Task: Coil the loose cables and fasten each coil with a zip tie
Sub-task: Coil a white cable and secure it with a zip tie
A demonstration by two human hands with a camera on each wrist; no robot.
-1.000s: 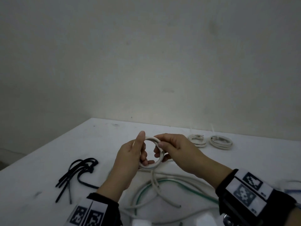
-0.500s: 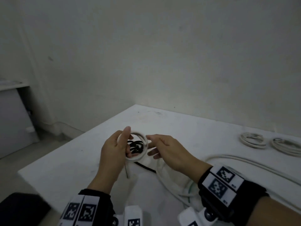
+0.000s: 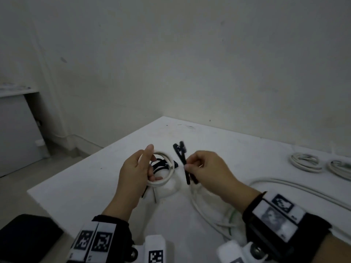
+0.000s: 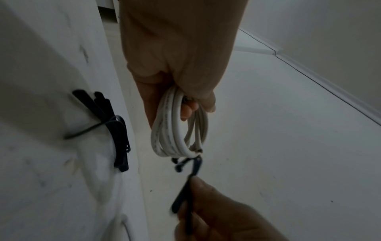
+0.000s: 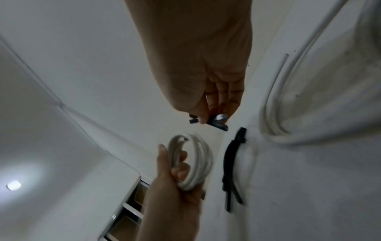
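Note:
My left hand grips a small white cable coil above the table's left corner, thumb over its top and fingers through the ring. The left wrist view shows the coil hanging from those fingers. My right hand is just right of the coil and pinches black zip ties, which stick up and down from the fingertips. They are blurred in the right wrist view, where the zip ties sit above the coil. A bundle of black zip ties lies on the table under the coil.
Loose white cables, one with a green strand, sprawl over the white table under my right forearm. Two tied white coils lie at the far right. The table's left edge drops to the floor, with a cabinet beyond.
My right hand has let go of the coil and now pinches black zip ties lifted off the table. The left hand keeps the coil. My view has swung left.

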